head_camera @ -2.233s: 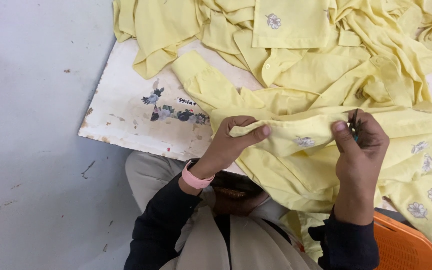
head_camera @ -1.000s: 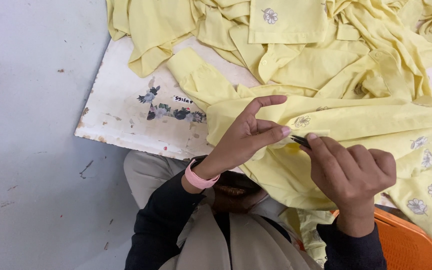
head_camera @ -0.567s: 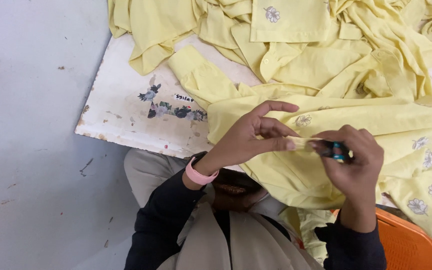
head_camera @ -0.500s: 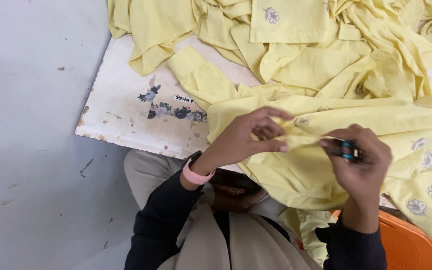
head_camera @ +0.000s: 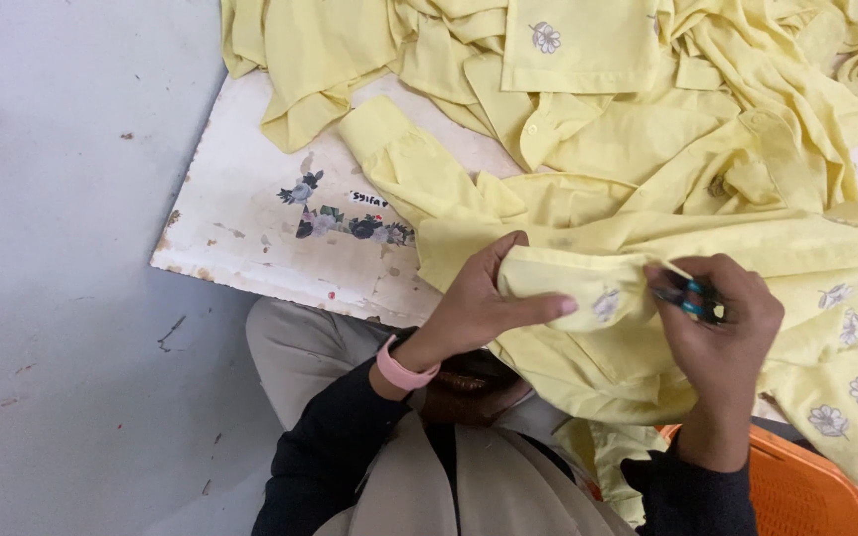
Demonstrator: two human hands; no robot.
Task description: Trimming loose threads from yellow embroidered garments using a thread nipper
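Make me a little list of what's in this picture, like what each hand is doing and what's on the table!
left hand: holds a fold of the yellow garment, forefinger stretched along it
right hand: grips a small blue-handled tool, tip against the fabric
wristband: pink, on the left wrist
embroidery: a small grey flower between the two hands
table: white worn board with flower stickers
pile: more yellow garments heaped across the table
chair: orange, at lower right
floor: grey, scuffed

Heaped yellow garments (head_camera: 647, 129) cover the table's (head_camera: 250, 238) right and far parts; its bare left corner and the grey floor (head_camera: 62, 248) alongside offer open passage.
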